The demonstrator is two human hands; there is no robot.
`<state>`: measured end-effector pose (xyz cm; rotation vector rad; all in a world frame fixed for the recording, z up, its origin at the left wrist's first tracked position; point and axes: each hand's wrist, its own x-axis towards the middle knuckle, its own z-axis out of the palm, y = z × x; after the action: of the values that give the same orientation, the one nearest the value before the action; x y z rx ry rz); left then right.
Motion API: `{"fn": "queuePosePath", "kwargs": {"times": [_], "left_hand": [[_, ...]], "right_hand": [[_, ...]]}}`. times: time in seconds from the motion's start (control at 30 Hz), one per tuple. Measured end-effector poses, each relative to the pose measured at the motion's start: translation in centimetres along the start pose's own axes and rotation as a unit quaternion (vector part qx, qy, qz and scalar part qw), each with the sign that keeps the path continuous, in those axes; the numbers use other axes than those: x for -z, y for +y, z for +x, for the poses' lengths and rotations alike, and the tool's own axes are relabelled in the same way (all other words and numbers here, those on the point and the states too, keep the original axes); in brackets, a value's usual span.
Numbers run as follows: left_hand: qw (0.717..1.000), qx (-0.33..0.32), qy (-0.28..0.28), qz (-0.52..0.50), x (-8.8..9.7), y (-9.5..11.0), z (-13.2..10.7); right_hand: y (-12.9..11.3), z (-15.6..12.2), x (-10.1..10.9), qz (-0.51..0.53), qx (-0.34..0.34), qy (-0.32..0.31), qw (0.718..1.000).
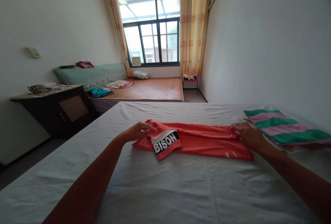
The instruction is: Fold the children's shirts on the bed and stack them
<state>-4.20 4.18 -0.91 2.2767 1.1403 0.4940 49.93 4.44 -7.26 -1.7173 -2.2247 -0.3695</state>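
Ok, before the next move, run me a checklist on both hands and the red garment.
1. Left hand on the red garment, left end: ok, fingers touch it.
2. Right hand on the right end: ok, fingers touch it.
3. Both hands pinching firmly: cannot tell, fingers partly hide the contact.
4. Garment smooth: not ok, a ridge runs along its length.
5. BISON panel within the garment's outline: not ok, a corner juts past the near edge.
6. Striped cloth off the garment: ok, no overlap shows.
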Motion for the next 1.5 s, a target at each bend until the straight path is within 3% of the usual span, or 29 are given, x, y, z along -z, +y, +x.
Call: {"fn": "queuePosePath", "kwargs": {"times": [0.07, 0.13, 0.33, 0.53, 0.63, 0.73, 0.77, 0.83, 0.9, 0.97, 1.13, 1.3, 1.4, 1.5], "left_hand": [[0.989, 0.061, 0.123, 0.06, 1.0, -1.3, 0.8], [0.969, 0.091, 0.183, 0.136, 1.4, -2.8, 2.2], [0.956, 0.057, 0.157, 0.239, -0.4, -4.8, 5.6], [0.928, 0.127, 0.245, 0.249, -0.3, -7.6, 3.5], [0.948, 0.126, 0.193, 0.22, 0.7, -8.0, 2.5], [0.974, 0.087, 0.146, 0.149, 1.9, -5.4, 2.5], [0.986, 0.069, 0.101, 0.113, 2.2, -4.0, 2.6], [0.996, 0.026, -0.069, 0.041, 2.1, -1.0, 2.8], [0.973, -0.02, -0.23, 0.021, 1.3, 1.5, 3.0], [0.955, -0.049, -0.285, 0.056, -0.1, 3.0, 3.1], [0.953, -0.064, -0.25, 0.161, -2.8, 3.5, 3.7], [0.963, -0.088, -0.244, 0.077, -2.4, 3.5, 3.8], [0.976, -0.047, -0.211, 0.012, -1.7, 3.6, 3.6], [0.989, 0.04, -0.118, -0.075, -1.8, 2.9, 3.8]], "right_hand": [[-1.1, 0.7, -0.2, 0.001, 0.022, 0.009, 1.0], [-2.4, 1.6, -1.0, 0.022, 0.032, 0.001, 0.999], [-5.1, 2.1, -4.6, 0.032, 0.022, -0.024, 0.999], [-4.2, 1.0, -5.7, 0.003, -0.001, -0.022, 1.0], [-4.1, 0.9, -5.5, -0.011, -0.01, -0.03, 0.999], [-4.8, 0.9, -4.8, -0.022, -0.01, -0.005, 1.0], [-5.1, 0.8, -4.5, -0.014, 0.009, -0.003, 1.0], [-5.6, 0.7, -3.9, 0.021, 0.06, -0.028, 0.998], [-6.0, 0.6, -3.5, 0.053, 0.087, -0.066, 0.993], [-6.1, 0.5, -3.2, 0.067, 0.083, -0.081, 0.991], [-6.1, 0.4, -3.1, 0.06, 0.076, -0.072, 0.993], [-6.0, 0.4, -3.3, 0.056, 0.071, -0.072, 0.993], [-6.0, 0.4, -3.4, 0.054, 0.068, -0.072, 0.994], [-6.0, 0.4, -3.5, 0.063, 0.067, -0.069, 0.993]]}}
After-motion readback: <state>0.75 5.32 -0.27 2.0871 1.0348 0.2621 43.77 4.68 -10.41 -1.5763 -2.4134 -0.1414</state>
